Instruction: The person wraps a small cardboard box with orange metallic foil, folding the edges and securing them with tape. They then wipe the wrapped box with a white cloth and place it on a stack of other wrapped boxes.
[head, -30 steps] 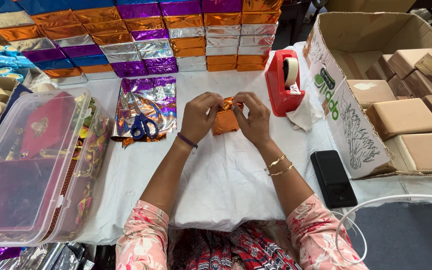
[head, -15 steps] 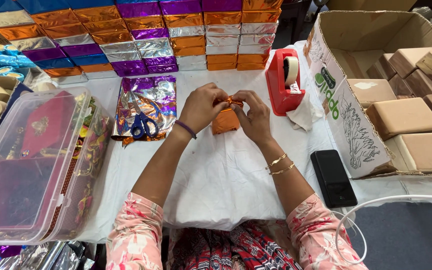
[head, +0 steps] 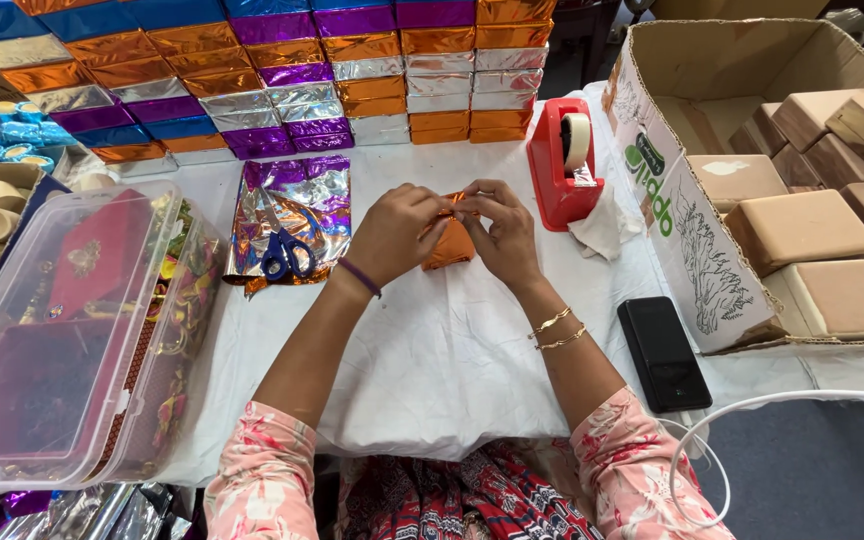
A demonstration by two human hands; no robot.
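From the head camera, both hands meet over a white cloth [head: 432, 350] that covers the table. The left hand [head: 392, 235] and the right hand [head: 502, 235] hold a small box wrapped in orange foil [head: 450, 243] between them, near the middle of the table. The fingers of both hands are curled in and pinch the foil at the top of the box, with the fingertips touching it.

Left of the hands, blue-handled scissors [head: 287, 250] lie on a sheet of purple and silver foil [head: 297, 200]. A red tape dispenser [head: 564, 165] stands just right of the hands. Rows of foil-wrapped boxes [head: 282, 75] are stacked along the far edge. A clear plastic tub [head: 62, 330] sits at the left, a cardboard box [head: 692, 240] of plain brown boxes at the right, and a black phone [head: 664, 352] lies beside it.
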